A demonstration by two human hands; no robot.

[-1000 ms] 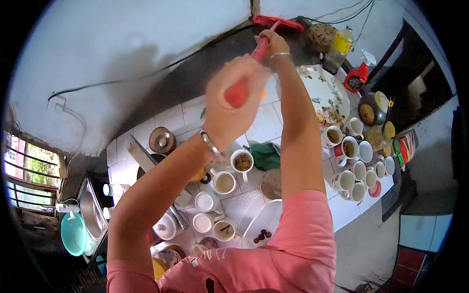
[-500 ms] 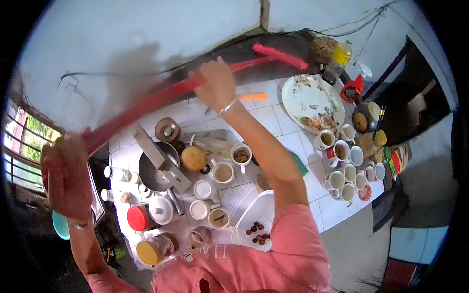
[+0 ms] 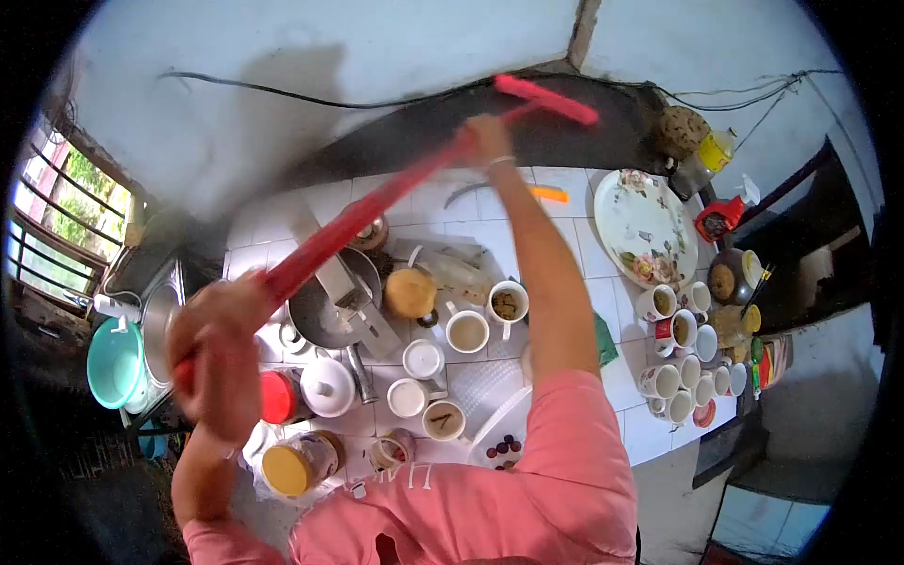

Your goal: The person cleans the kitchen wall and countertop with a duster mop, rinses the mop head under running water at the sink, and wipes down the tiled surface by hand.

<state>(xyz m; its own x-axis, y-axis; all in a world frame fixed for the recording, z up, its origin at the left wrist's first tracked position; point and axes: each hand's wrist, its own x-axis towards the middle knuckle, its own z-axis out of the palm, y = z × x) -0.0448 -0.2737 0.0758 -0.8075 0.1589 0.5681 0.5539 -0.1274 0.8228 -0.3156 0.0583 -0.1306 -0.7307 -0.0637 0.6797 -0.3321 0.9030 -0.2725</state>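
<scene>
A red T-shaped long-handled wiper (image 3: 358, 217) slants across the view, its head (image 3: 546, 99) up against the dark lower part of the wall. My left hand (image 3: 218, 353) is closed round the near end of the handle, slightly blurred. Farther up, close to the head, my right hand (image 3: 488, 141) wraps the handle. Below the right hand, a curved knife with an orange handle (image 3: 549, 194) lies on the white tiled counter (image 3: 565, 231). Under the handle sit a grey pan (image 3: 315, 311), a metal grater-like piece (image 3: 337, 281) and a round tan fruit or gourd (image 3: 411, 294).
Several mugs (image 3: 468, 331) and jars (image 3: 287, 469) crowd the counter's front. A floral plate (image 3: 646, 226) and a cluster of mugs (image 3: 659, 381) stand right. A black cable (image 3: 377, 105) runs along the wall. A turquoise basin (image 3: 115, 363) is at far left, near the barred window.
The view has turned left. Against the counter, the wiper's head has shifted left and both hands have moved right and forward. My right hand is now nearer the head.
</scene>
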